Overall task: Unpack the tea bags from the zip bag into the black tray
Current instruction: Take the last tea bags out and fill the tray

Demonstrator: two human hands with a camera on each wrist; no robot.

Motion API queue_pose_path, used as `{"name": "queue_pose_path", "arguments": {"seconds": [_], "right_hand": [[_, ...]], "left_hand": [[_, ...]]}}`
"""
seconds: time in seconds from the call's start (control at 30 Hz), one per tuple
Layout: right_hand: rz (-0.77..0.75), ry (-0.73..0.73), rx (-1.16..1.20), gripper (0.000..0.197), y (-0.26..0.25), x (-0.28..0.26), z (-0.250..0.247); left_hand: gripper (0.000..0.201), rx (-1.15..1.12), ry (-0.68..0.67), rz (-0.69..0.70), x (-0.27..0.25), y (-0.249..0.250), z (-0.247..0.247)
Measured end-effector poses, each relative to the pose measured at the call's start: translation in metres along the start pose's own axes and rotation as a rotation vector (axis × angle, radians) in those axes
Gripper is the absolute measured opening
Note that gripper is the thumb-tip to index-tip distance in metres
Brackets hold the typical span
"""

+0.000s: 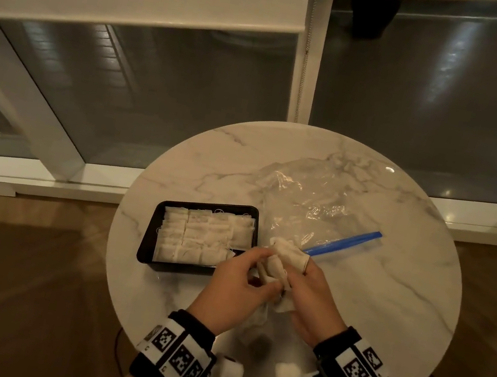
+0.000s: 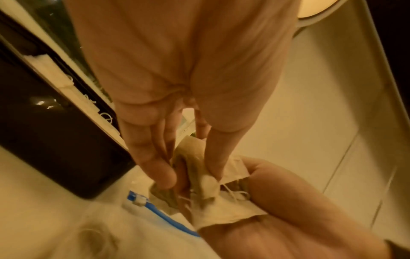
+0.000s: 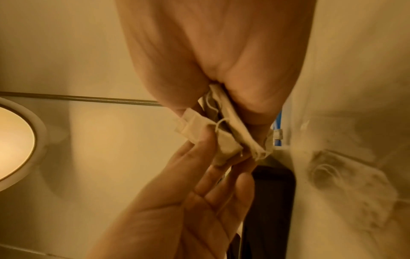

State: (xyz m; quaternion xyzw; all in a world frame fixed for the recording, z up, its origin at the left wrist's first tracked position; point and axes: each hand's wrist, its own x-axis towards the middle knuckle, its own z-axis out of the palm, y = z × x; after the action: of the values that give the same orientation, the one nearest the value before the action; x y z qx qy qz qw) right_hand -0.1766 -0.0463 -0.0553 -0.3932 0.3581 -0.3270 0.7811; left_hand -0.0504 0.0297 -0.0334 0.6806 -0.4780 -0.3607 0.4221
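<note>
Left hand (image 1: 232,280) and right hand (image 1: 316,296) pinch papery tea bags (image 1: 282,261) (crumpled, stringed).

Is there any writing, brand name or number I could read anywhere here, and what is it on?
No readable words or numbers.
Wristbands: black-and-white square code patterns, with tiny marks beside them too small to read.
Tea bags, zip bag, tray: no print visible.

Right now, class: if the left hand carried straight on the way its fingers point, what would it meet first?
The left hand points right, into the bunch of tea bags it already touches; the right hand holds them just behind. Depth beyond is unclear.
</note>
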Motion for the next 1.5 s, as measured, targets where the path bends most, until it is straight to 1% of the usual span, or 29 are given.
{"name": "queue_pose_path", "arguments": {"seconds": [0.07, 0.13, 0.2, 0.3, 0.43, 0.57, 0.67, 0.73, 0.8, 0.87, 0.93, 1.03, 1.07, 1.17, 1.27, 1.3, 1.4, 1.5], "right_hand": [[0.019, 0.011, 0.0, 0.027, 0.004, -0.002, -0.003], [0.034, 0.021, 0.006, 0.028, 0.006, -0.003, -0.007], [0.039, 0.034, 0.022, 0.027, 0.008, -0.002, -0.012], [0.038, 0.067, 0.053, 0.026, 0.007, -0.001, -0.018], [0.031, 0.088, 0.12, 0.025, 0.004, -0.002, -0.03], [0.082, 0.084, 0.175, 0.023, 0.002, -0.002, -0.04], [0.139, 0.072, 0.261, 0.024, -0.001, -0.002, -0.042], [0.171, 0.061, 0.307, 0.029, -0.002, -0.003, -0.042], [0.193, 0.046, 0.332, 0.037, -0.004, -0.003, -0.04], [0.221, 0.045, 0.351, 0.04, -0.004, -0.003, -0.039], [0.243, 0.033, 0.373, 0.041, -0.003, -0.002, -0.038], [0.251, 0.01, 0.374, 0.045, -0.002, -0.001, -0.035], [0.253, 0.012, 0.371, 0.047, -0.002, -0.002, -0.034], [0.263, 0.025, 0.363, 0.05, 0.001, -0.003, -0.035], [0.279, 0.049, 0.365, 0.049, 0.004, -0.002, -0.036], [0.285, 0.06, 0.364, 0.047, 0.005, -0.002, -0.037], [0.299, 0.09, 0.373, 0.042, 0.008, 0.0, -0.038], [0.327, 0.118, 0.386, 0.029, 0.013, 0.002, -0.04]], "left_hand": [[0.035, 0.096, 0.008, 0.021, 0.003, -0.006, -0.001], [0.017, 0.11, 0.03, 0.039, 0.003, -0.01, -0.003], [0.012, 0.084, 0.054, 0.022, 0.003, -0.016, -0.006], [0.013, 0.055, 0.031, -0.047, -0.001, -0.029, -0.015], [0.022, 0.198, 0.0, -0.08, -0.009, -0.043, -0.023], [0.024, 0.288, -0.008, -0.113, -0.014, -0.049, -0.022], [0.027, 0.368, -0.022, -0.082, -0.015, -0.05, -0.023], [0.029, 0.41, -0.016, -0.055, -0.013, -0.05, -0.024], [0.036, 0.411, 0.002, -0.038, -0.011, -0.05, -0.025], [0.042, 0.394, 0.012, -0.016, -0.009, -0.049, -0.027], [0.042, 0.45, -0.035, 0.032, -0.008, -0.046, -0.028], [0.044, 0.652, -0.198, 0.12, -0.01, -0.046, -0.025], [0.045, 0.729, -0.237, 0.126, -0.011, -0.047, -0.023], [0.047, 0.883, -0.287, 0.097, -0.011, -0.049, -0.018], [0.051, 0.899, -0.302, 0.043, -0.008, -0.053, -0.016], [0.048, 0.884, -0.295, 0.033, -0.008, -0.055, -0.016], [0.029, 0.809, -0.267, 0.016, -0.006, -0.058, -0.016], [0.014, 0.756, -0.23, 0.018, -0.007, -0.056, -0.021]]}}
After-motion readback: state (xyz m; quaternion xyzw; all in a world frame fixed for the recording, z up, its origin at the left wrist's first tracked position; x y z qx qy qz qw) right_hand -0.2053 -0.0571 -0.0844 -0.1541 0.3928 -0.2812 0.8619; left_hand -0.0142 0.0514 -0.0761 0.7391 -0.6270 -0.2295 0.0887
